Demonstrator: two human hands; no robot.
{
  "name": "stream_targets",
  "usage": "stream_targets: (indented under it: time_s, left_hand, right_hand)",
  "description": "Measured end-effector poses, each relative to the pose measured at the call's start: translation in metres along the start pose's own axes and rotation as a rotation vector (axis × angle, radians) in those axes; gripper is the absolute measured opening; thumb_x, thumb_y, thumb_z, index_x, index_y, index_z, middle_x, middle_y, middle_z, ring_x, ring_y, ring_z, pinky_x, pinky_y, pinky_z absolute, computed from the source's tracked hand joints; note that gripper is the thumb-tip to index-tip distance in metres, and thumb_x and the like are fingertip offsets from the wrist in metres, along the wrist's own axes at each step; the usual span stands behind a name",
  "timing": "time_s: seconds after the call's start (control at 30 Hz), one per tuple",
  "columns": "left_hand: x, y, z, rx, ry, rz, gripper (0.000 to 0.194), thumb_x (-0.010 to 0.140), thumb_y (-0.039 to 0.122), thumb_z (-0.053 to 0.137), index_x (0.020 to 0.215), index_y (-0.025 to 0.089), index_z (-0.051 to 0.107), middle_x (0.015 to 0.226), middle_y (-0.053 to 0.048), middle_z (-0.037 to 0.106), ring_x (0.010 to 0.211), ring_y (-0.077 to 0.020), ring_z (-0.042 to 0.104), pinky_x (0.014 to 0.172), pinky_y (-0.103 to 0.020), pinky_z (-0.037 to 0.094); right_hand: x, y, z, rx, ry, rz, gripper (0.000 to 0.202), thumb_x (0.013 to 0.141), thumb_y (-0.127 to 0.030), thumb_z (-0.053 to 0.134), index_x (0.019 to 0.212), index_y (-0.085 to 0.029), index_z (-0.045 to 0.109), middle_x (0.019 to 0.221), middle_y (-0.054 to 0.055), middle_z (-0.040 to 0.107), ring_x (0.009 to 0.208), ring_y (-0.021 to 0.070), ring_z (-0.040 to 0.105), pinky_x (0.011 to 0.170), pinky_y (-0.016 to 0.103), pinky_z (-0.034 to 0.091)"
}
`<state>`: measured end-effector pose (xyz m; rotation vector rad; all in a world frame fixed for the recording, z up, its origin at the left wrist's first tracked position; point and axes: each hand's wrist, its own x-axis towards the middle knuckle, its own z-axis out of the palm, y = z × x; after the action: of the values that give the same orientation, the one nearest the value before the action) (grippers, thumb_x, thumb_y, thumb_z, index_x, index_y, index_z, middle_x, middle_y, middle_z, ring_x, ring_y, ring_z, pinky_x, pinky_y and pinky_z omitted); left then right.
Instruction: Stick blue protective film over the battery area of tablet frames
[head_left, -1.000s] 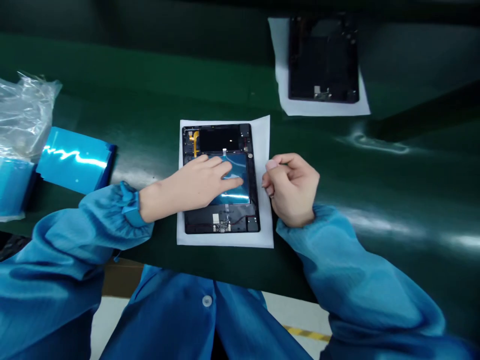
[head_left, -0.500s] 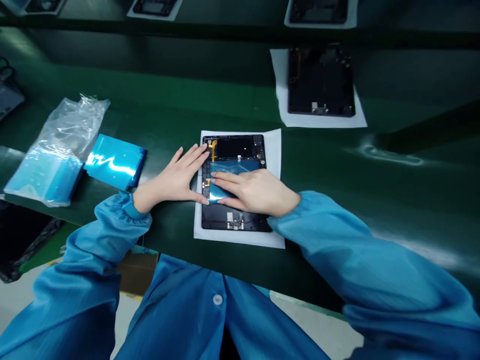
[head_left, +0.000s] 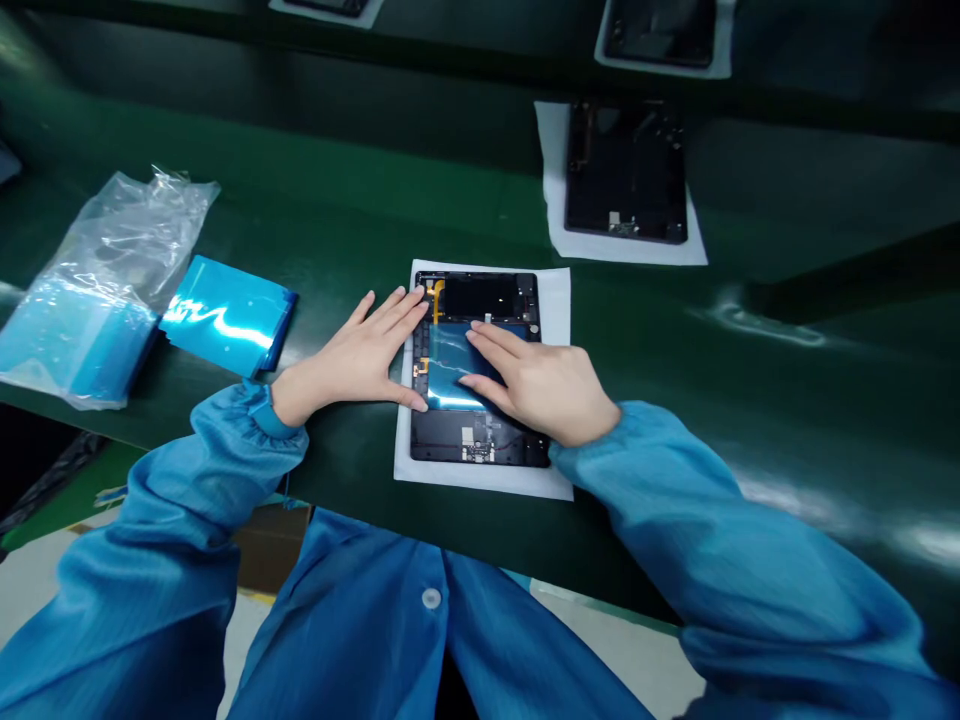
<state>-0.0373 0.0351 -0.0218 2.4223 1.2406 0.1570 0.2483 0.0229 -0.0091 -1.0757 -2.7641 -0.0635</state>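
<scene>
An opened tablet [head_left: 442, 436] lies on a white sheet [head_left: 556, 310] in front of me, its inner parts and orange ribbon cables showing. A shiny blue film [head_left: 448, 375] covers the middle of it. My left hand [head_left: 356, 350] is spread, with its fingertips and thumb against the tablet's left edge. My right hand [head_left: 551, 385] lies over the right part of the film, fingers stretched out and touching its surface. Part of the film and the tablet's right edge are hidden under that hand.
Left of my hands lies a stack of blue films [head_left: 225, 315], beside a clear plastic bag [head_left: 112, 270] holding more of them. Another opened tablet [head_left: 626, 175] rests on white paper at the back right. A raised shelf [head_left: 465, 70] carries further tablets along the far side.
My right hand has slid rightward across the film, uncovering more of its left and middle part. My left hand stays at the tablet's left edge. The view has shifted slightly.
</scene>
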Motion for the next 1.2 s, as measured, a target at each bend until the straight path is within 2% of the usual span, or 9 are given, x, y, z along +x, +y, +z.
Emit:
stream_targets:
  time_s: [0.27, 0.47, 0.57, 0.67, 0.87, 0.97, 1.07, 1.13, 1.2]
  left_hand:
    - [0.0, 0.001, -0.002, 0.013, -0.007, -0.007, 0.133, 0.078, 0.101, 0.047, 0.172, 0.011, 0.017, 0.178, -0.024, 0.013, 0.167, -0.043, 0.013, 0.134, -0.063, 0.005]
    - [0.0, 0.0, -0.002, 0.025, -0.017, -0.018, 0.137, 0.075, 0.101, 0.051, 0.172, 0.01, 0.016, 0.178, -0.024, 0.011, 0.167, -0.0431, 0.012, 0.135, -0.063, 0.005]
    - [0.0, -0.001, -0.002, 0.028, -0.018, -0.023, 0.139, 0.075, 0.102, 0.051, 0.172, 0.009, 0.015, 0.178, -0.024, 0.011, 0.167, -0.0427, 0.012, 0.135, -0.062, 0.005]
    - [-0.001, -0.002, -0.002, 0.034, -0.027, -0.021, 0.14, 0.074, 0.103, 0.051, 0.172, 0.009, 0.015, 0.178, -0.023, 0.01, 0.167, -0.0419, 0.011, 0.135, -0.061, 0.004]
    - [0.001, -0.004, -0.003, 0.057, -0.064, -0.059, 0.136, 0.076, 0.099, 0.054, 0.173, 0.014, 0.009, 0.18, -0.018, 0.007, 0.169, -0.0376, 0.008, 0.136, -0.057, 0.001]
    - [0.0, -0.005, -0.003, 0.062, -0.075, -0.074, 0.136, 0.076, 0.097, 0.057, 0.173, 0.014, 0.009, 0.18, -0.018, 0.006, 0.169, -0.0381, 0.008, 0.136, -0.058, 0.002]
    - [-0.001, 0.0, -0.008, 0.08, -0.092, -0.085, 0.135, 0.077, 0.092, 0.064, 0.173, 0.013, 0.012, 0.18, -0.019, 0.007, 0.168, -0.039, 0.008, 0.136, -0.059, 0.005]
    - [0.005, 0.008, -0.018, 0.1, -0.086, -0.104, 0.129, 0.08, 0.086, 0.069, 0.171, 0.012, 0.017, 0.178, -0.022, 0.017, 0.166, -0.0406, 0.019, 0.135, -0.06, 0.01]
    - [0.019, 0.019, -0.029, 0.139, -0.022, -0.146, 0.109, 0.09, 0.073, 0.068, 0.169, 0.012, 0.025, 0.168, -0.023, 0.043, 0.155, -0.0398, 0.044, 0.133, -0.061, 0.018]
  right_hand:
    - [-0.022, -0.028, -0.004, 0.072, 0.0, -0.293, 0.06, 0.106, -0.06, 0.052, 0.132, -0.012, 0.076, 0.145, 0.015, 0.069, 0.074, 0.0197, 0.076, 0.065, 0.034, 0.061]
    - [-0.028, 0.021, -0.003, 0.06, 0.12, -0.068, 0.041, 0.107, -0.044, 0.057, 0.125, -0.014, 0.079, 0.133, 0.011, 0.076, 0.093, 0.0253, 0.082, 0.072, 0.035, 0.064]
    - [-0.046, 0.036, -0.001, 0.115, 0.134, -0.199, 0.036, 0.104, -0.042, 0.063, 0.12, -0.015, 0.08, 0.129, 0.009, 0.078, 0.081, 0.022, 0.081, 0.066, 0.034, 0.064]
    - [-0.057, 0.041, 0.002, 0.188, 0.117, -0.295, 0.035, 0.102, -0.041, 0.067, 0.121, -0.016, 0.08, 0.127, 0.009, 0.079, 0.074, 0.0183, 0.08, 0.063, 0.032, 0.064]
    - [-0.021, 0.062, 0.016, 0.177, 0.121, -0.072, 0.043, 0.105, -0.045, 0.058, 0.129, -0.016, 0.078, 0.133, 0.011, 0.076, 0.109, 0.0276, 0.08, 0.079, 0.036, 0.066]
    - [-0.024, 0.058, 0.015, 0.205, 0.101, -0.127, 0.043, 0.103, -0.049, 0.061, 0.122, -0.016, 0.081, 0.13, 0.012, 0.078, 0.095, 0.0267, 0.082, 0.072, 0.036, 0.065]
    - [-0.051, 0.042, 0.005, 0.292, 0.119, -0.248, 0.037, 0.101, -0.048, 0.064, 0.112, -0.018, 0.083, 0.119, 0.01, 0.082, 0.08, 0.0213, 0.08, 0.065, 0.032, 0.062]
    - [-0.069, 0.032, -0.002, 0.37, 0.164, -0.241, 0.032, 0.103, -0.044, 0.061, 0.111, -0.02, 0.082, 0.106, 0.007, 0.085, 0.079, 0.0189, 0.08, 0.067, 0.03, 0.061]
    - [-0.078, 0.026, -0.005, 0.43, 0.218, -0.089, 0.029, 0.105, -0.038, 0.058, 0.11, -0.022, 0.081, 0.094, 0.004, 0.084, 0.077, 0.0174, 0.078, 0.069, 0.029, 0.06]
